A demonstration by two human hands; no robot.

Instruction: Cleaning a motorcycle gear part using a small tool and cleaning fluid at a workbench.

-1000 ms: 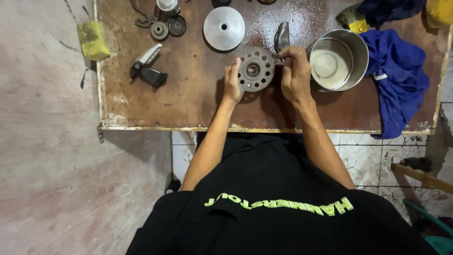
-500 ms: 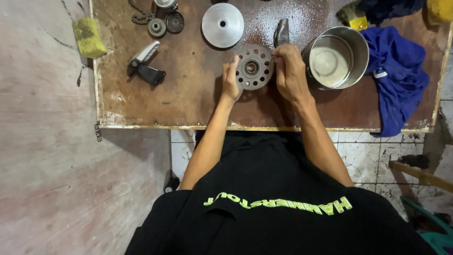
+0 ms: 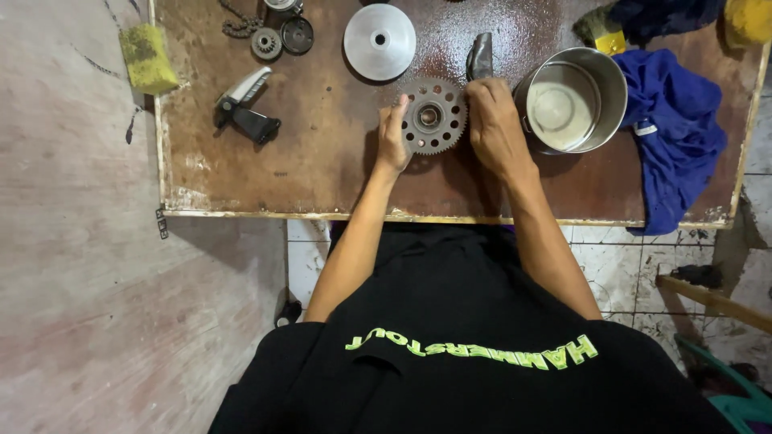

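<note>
A round grey toothed gear [image 3: 433,117] with a ring of holes and a centre hub lies flat on the brown wooden table [image 3: 322,161]. My left hand [image 3: 392,137] presses against its left edge with the fingers curled on the rim. My right hand [image 3: 492,124] holds its right edge, knuckles up. Both hands grip the gear between them. A dark grey metal piece [image 3: 479,56] stands just beyond my right hand.
A steel pot [image 3: 572,98] with a lid inside sits right of my right hand, beside a blue cloth [image 3: 675,137]. Farther back lie a silver disc [image 3: 379,42], small gears [image 3: 266,43], a black-and-silver tool [image 3: 245,108] and a yellow sponge [image 3: 148,59].
The view has shifted slightly. My hands stay on the gear, with the left fingers a little higher on its rim.
</note>
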